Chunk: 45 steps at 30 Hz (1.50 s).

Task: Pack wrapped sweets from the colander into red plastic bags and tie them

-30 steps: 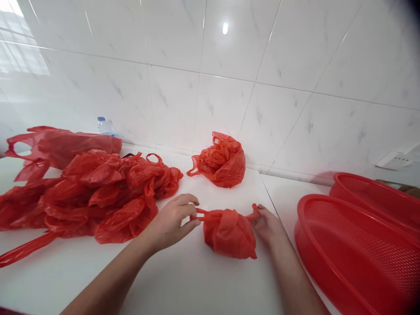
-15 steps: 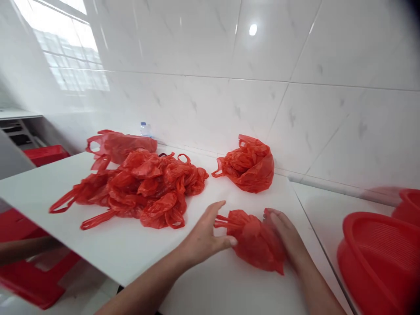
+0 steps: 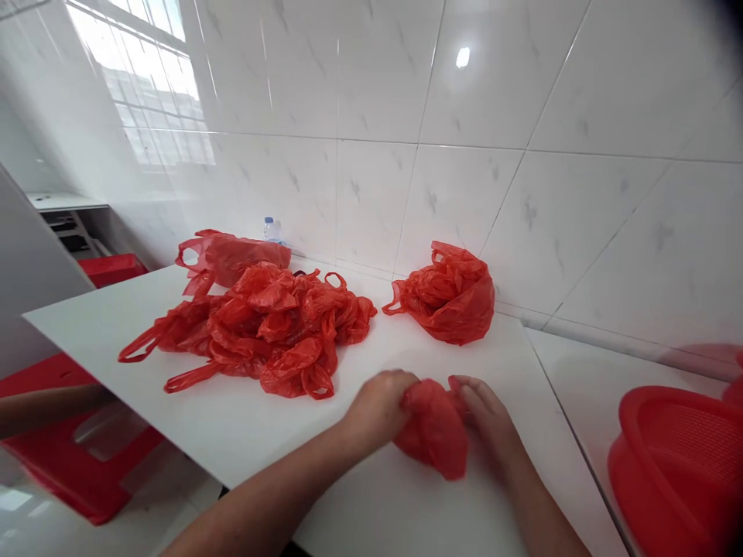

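Observation:
A small bunched red plastic bag (image 3: 433,429) lies on the white table (image 3: 244,418) between my hands. My left hand (image 3: 380,402) is curled closed against its left side, gripping it. My right hand (image 3: 487,414) presses on its right side with fingers bent over the plastic. A big heap of crumpled red bags (image 3: 272,329) lies to the left. One more stuffed red bag (image 3: 450,298) sits behind, near the tiled wall.
A red perforated basin (image 3: 676,464) stands at the right. A small water bottle (image 3: 271,230) is at the wall behind the heap. Another person's forearm (image 3: 52,406) reaches in at the lower left, above a red stool (image 3: 87,472).
The bag's handles, stretched out between my hands a second ago, are gone from sight; both hands have closed in on the bag and squeezed it smaller. The view has turned left.

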Tool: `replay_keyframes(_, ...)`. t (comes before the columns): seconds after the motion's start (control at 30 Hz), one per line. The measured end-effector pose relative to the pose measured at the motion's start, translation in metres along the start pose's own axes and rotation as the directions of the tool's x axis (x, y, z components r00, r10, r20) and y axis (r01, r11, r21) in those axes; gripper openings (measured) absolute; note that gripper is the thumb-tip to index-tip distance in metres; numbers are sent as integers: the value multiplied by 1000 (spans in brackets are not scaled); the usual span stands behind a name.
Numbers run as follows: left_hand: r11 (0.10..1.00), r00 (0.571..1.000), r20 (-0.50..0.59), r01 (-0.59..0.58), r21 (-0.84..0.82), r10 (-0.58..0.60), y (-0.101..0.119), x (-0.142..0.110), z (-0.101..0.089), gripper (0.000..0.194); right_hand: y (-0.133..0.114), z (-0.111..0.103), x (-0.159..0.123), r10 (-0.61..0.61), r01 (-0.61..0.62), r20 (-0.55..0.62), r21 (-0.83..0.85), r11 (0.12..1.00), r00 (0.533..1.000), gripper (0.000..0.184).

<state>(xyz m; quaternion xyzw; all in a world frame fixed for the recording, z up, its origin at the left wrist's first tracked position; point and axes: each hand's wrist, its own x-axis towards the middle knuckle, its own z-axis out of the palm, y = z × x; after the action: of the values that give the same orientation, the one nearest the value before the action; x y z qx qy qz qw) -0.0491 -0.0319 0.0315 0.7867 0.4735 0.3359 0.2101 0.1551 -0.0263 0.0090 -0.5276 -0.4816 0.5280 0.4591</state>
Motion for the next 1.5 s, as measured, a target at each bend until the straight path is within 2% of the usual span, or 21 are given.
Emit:
replay_keyframes(0.07,1000,986,-162,23,-21,-26,-6,9,-32,19,6,-4,6,7,-8,-49,-29,1000,999,37)
replay_keyframes(0.13,997,935,-351,67,28,-53,-11,19,-71,21,11,-4,9,6,-11,-70,-74,997,998,34)
replay_keyframes(0.17,990,891,-449,118,80,-70,-14,24,-91,22,13,-3,10,6,-13,-70,-100,995,998,31)
replay_keyframes(0.23,939,773,-631,265,221,-70,-20,28,-126,25,14,-1,10,5,-15,-68,-145,989,998,27)
replay_keyframes(0.27,895,704,-709,336,293,-33,-24,28,-141,29,13,0,10,3,-14,-64,-161,987,998,26)
replay_keyframes(0.3,852,657,-754,388,351,12,-29,27,-151,41,12,2,9,-2,-8,-60,-171,985,998,25)
replay_keyframes(0.33,803,654,-756,435,408,30,-36,25,-158,55,11,3,9,-8,-3,-60,-176,984,998,25)
replay_keyframes(0.37,754,681,-732,474,455,13,-44,23,-162,64,10,4,8,-10,-2,-63,-180,984,998,26)
replay_keyframes(0.43,681,782,-611,514,522,-121,-65,18,-161,67,8,5,7,-8,-4,-69,-184,983,998,26)
replay_keyframes(0.47,662,814,-543,524,536,-204,-76,17,-158,63,8,5,7,-7,-7,-71,-187,982,997,26)
replay_keyframes(0.57,636,846,-456,516,574,-276,-104,20,-148,57,7,6,5,-8,-6,-71,-194,981,997,26)
replay_keyframes(0.67,636,856,-411,511,578,-314,-111,27,-146,62,7,6,5,-17,4,-71,-187,982,997,25)
replay_keyframes(0.73,645,848,-372,529,551,-378,-101,31,-148,74,8,6,6,-22,10,-66,-180,984,998,25)
replay_keyframes(0.8,663,841,-399,535,523,-364,-80,32,-149,85,8,6,7,-22,11,-59,-175,985,998,26)
replay_keyframes(0.87,702,839,-492,494,512,-232,-55,33,-146,84,8,6,7,-19,8,-61,-172,985,998,25)
replay_keyframes(0.93,759,827,-557,408,507,-73,-32,37,-138,71,8,7,7,-18,6,-70,-176,984,997,25)
replay_keyframes(1.03,863,873,-479,170,475,92,-9,52,-118,53,8,7,7,-19,6,-72,-177,984,997,23)
replay_keyframes(1.1,913,916,-384,52,406,119,-4,67,-104,46,8,7,8,-18,7,-65,-174,985,998,24)
replay_keyframes(1.23,965,964,-244,-44,257,109,-4,101,-79,39,12,5,10,-23,16,-35,-188,982,999,23)
replay_keyframes(1.37,984,979,-190,-36,176,69,-2,140,-55,43,15,3,12,-45,43,-3,-189,981,999,21)
replay_keyframes(1.5,979,977,-211,17,202,26,2,181,-33,50,17,2,13,-59,58,0,-194,979,998,20)
